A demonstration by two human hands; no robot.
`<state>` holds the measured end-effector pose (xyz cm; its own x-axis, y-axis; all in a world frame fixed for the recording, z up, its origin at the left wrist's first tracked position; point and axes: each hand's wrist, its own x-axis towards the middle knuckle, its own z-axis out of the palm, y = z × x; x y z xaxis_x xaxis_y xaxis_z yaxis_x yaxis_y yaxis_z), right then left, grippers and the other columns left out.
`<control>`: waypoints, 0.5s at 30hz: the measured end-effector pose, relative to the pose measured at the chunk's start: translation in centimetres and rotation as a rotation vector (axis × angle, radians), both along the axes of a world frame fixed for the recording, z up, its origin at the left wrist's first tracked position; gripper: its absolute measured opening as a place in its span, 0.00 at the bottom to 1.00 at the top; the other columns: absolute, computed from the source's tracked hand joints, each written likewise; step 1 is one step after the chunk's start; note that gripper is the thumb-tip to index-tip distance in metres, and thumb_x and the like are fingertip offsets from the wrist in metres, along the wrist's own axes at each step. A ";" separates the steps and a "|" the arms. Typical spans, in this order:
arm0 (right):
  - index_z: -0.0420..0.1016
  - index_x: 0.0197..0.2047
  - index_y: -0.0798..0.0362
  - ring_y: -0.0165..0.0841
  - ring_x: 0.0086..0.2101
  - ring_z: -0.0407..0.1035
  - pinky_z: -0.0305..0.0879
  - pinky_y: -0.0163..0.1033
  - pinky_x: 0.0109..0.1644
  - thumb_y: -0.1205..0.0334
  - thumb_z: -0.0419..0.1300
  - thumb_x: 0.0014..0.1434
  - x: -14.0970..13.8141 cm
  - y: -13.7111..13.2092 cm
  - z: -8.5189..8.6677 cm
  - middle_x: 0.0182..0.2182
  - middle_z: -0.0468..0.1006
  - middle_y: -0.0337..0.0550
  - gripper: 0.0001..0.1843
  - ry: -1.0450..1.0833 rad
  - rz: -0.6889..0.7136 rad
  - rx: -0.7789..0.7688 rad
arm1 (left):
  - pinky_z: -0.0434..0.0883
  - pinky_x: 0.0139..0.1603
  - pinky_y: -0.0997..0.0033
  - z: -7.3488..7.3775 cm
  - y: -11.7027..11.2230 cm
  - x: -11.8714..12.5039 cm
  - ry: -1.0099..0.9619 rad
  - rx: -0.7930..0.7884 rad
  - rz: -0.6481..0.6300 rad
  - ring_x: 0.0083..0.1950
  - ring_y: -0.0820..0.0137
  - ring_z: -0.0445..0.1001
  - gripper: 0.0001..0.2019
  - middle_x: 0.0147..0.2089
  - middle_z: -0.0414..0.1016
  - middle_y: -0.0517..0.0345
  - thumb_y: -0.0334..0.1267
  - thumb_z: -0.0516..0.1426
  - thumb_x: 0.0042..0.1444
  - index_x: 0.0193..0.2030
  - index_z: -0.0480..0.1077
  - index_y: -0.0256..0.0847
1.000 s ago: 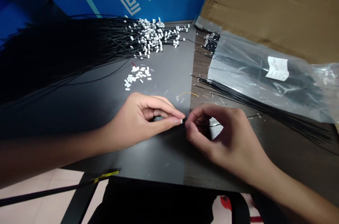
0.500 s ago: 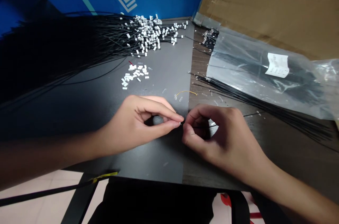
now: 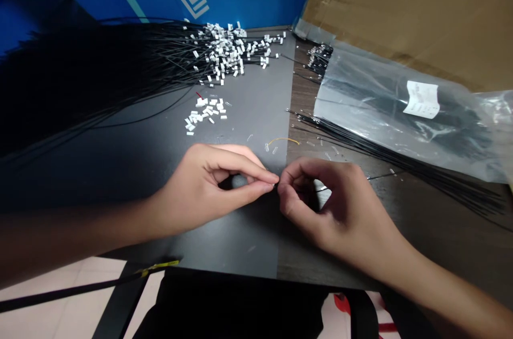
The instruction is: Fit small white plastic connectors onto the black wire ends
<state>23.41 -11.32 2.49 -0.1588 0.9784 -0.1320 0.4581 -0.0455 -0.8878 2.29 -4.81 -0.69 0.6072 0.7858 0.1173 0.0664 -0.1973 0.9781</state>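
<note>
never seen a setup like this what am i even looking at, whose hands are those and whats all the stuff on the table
These pictures come from a camera worn on a person's head, looking down at their own two bare hands, so no machine is involved. The left hand pinches a tiny piece, too small to make out, right at the end of a thin black wire held by the right hand. On the grey mat lie a big bundle of black wires and many small white plastic connectors. Further right, a clear plastic bag holds more black wires.
</note>
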 end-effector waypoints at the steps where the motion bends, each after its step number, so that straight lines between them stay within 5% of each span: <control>1: 0.79 0.32 0.53 0.27 0.25 0.70 0.63 0.29 0.25 0.68 0.65 0.61 0.0 0.0 -0.1 0.25 0.78 0.36 0.05 0.010 -0.001 -0.003 | 0.81 0.41 0.79 0.0 0.0 0.0 -0.006 -0.019 0.004 0.38 0.72 0.86 0.09 0.38 0.89 0.57 0.24 0.70 0.60 0.39 0.89 0.43; 15: 0.81 0.37 0.52 0.29 0.29 0.72 0.66 0.34 0.32 0.67 0.67 0.64 0.1 -0.1 -0.7 0.29 0.81 0.37 0.03 0.048 0.012 0.021 | 0.83 0.45 0.82 -0.4 -0.2 0.0 -0.062 -0.154 0.023 0.40 0.72 0.88 0.09 0.39 0.89 0.57 0.24 0.70 0.59 0.39 0.89 0.43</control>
